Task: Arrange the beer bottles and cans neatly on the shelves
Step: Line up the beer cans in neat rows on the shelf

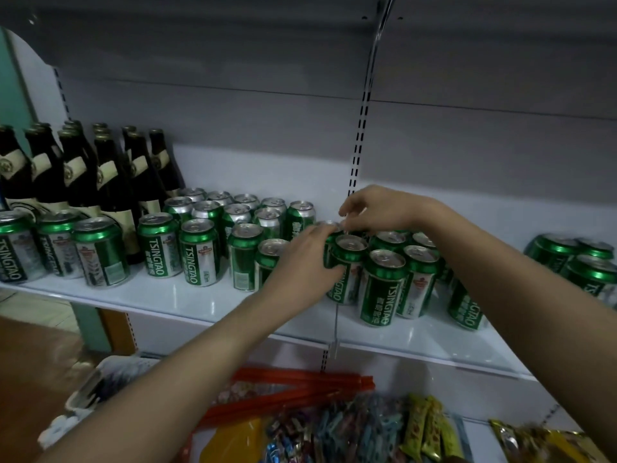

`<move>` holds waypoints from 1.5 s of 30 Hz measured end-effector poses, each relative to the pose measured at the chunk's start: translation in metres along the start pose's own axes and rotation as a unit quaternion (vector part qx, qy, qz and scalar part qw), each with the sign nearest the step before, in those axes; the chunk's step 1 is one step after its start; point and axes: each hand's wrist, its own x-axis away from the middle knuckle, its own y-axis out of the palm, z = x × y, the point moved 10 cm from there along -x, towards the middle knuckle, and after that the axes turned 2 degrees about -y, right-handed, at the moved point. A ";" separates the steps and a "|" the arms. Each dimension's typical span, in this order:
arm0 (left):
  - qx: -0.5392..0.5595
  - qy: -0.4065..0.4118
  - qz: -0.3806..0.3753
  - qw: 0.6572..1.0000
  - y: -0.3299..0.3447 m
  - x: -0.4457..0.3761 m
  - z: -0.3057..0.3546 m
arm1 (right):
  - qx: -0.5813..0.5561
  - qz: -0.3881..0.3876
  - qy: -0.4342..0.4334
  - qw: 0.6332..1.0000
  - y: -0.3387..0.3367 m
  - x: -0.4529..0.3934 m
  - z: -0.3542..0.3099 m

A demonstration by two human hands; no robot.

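Note:
Green beer cans stand in loose rows on a white shelf. Dark brown beer bottles stand at the back left. My left hand wraps around the side of a green can in the middle cluster. My right hand reaches over that cluster, its fingertips pinching the silver top of a can behind it. More cans stand to the right of my hands, partly hidden by my right forearm.
A few more cans stand at the far right of the shelf. Below it lie red packs, coloured sweets and snack bars. A white basket sits at lower left.

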 end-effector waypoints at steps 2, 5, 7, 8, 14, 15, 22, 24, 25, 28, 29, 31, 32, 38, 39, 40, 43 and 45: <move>-0.012 -0.007 -0.021 1.000 0.018 -0.011 0.000 | 0.070 -0.048 0.026 0.996 0.015 0.003 0.015; -0.044 -0.035 -0.072 0.996 0.037 -0.029 -0.008 | 0.099 -0.055 0.044 0.993 0.031 0.001 0.025; -0.068 -0.039 -0.083 0.993 0.037 -0.038 -0.009 | 0.096 -0.018 0.036 0.995 0.031 -0.002 0.022; -0.088 -0.038 -0.085 0.992 0.035 -0.042 -0.009 | 0.092 -0.003 0.029 0.995 0.031 -0.003 0.018; -0.257 -0.049 -0.156 0.952 0.019 -0.050 -0.032 | 0.039 0.012 -0.020 0.999 0.050 -0.009 -0.019; -0.293 -0.047 -0.159 0.942 0.014 -0.049 -0.033 | 0.037 0.011 -0.027 0.999 0.053 -0.010 -0.026; -0.349 -0.051 -0.177 0.919 0.002 -0.047 -0.036 | -0.015 0.043 -0.047 0.998 0.056 -0.004 -0.031; -0.343 -0.052 -0.187 0.919 0.003 -0.046 -0.034 | -0.063 0.045 -0.055 0.995 0.055 0.001 -0.022; -0.346 -0.056 -0.193 0.916 0.003 -0.046 -0.034 | -0.091 0.050 -0.059 0.993 0.053 0.003 -0.017; -0.351 -0.056 -0.212 0.910 0.006 -0.047 -0.030 | -0.154 0.097 -0.061 0.981 0.038 0.011 0.001; -0.343 -0.049 -0.210 0.914 0.008 -0.049 -0.025 | -0.167 0.121 -0.062 0.976 0.029 0.014 0.007; -0.317 -0.017 -0.180 0.931 0.010 -0.056 -0.008 | -0.186 0.169 -0.063 0.966 0.010 0.021 0.020; -0.305 0.003 -0.153 0.940 0.012 -0.060 0.004 | -0.194 0.190 -0.059 0.961 0.000 0.025 0.028; -0.135 0.088 -0.034 0.986 0.036 -0.091 0.079 | -0.228 0.286 0.001 0.931 -0.051 0.064 0.094; -0.109 0.089 -0.032 0.990 0.043 -0.098 0.088 | -0.238 0.299 0.014 0.924 -0.058 0.074 0.106; -0.087 0.089 -0.034 0.992 0.052 -0.104 0.097 | -0.248 0.310 0.028 0.917 -0.063 0.084 0.119; -0.022 0.099 -0.052 0.993 0.083 -0.118 0.126 | -0.265 0.335 0.069 0.901 -0.076 0.116 0.155; 0.023 0.108 -0.062 0.992 0.104 -0.125 0.149 | -0.279 0.351 0.087 0.889 -0.084 0.139 0.179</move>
